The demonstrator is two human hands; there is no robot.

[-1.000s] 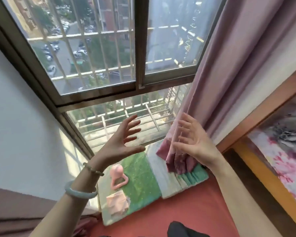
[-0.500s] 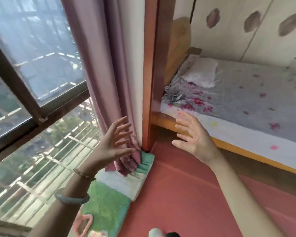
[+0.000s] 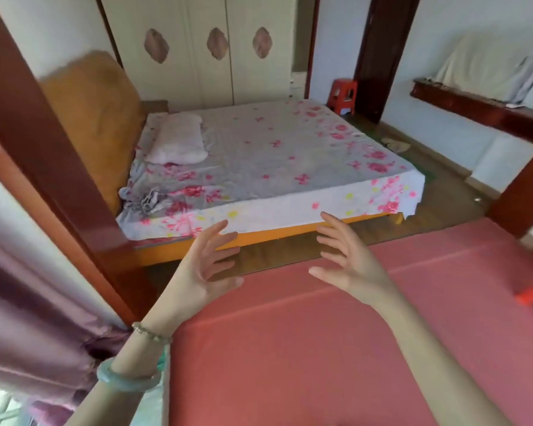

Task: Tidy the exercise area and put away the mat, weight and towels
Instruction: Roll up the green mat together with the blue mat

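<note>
Above the near end of the pink mat (image 3: 320,348), the left hand (image 3: 197,272) and right hand (image 3: 351,269) hover empty, fingers spread and palms facing, apart, with the floral-sheeted bed (image 3: 274,155) beyond and a purple curtain (image 3: 37,318) at left.

bed (image 3: 274,155): floral sheet, grey top, white side with pink flowers
pillow (image 3: 179,139): white, at the head end, by the orange headboard (image 3: 96,118)
wardrobe (image 3: 203,47): cream doors behind the bed
stool (image 3: 342,96): red, beside a dark door frame
curtain (image 3: 28,318): purple, lower left
shelf (image 3: 480,109): dark wood, right wall
</note>
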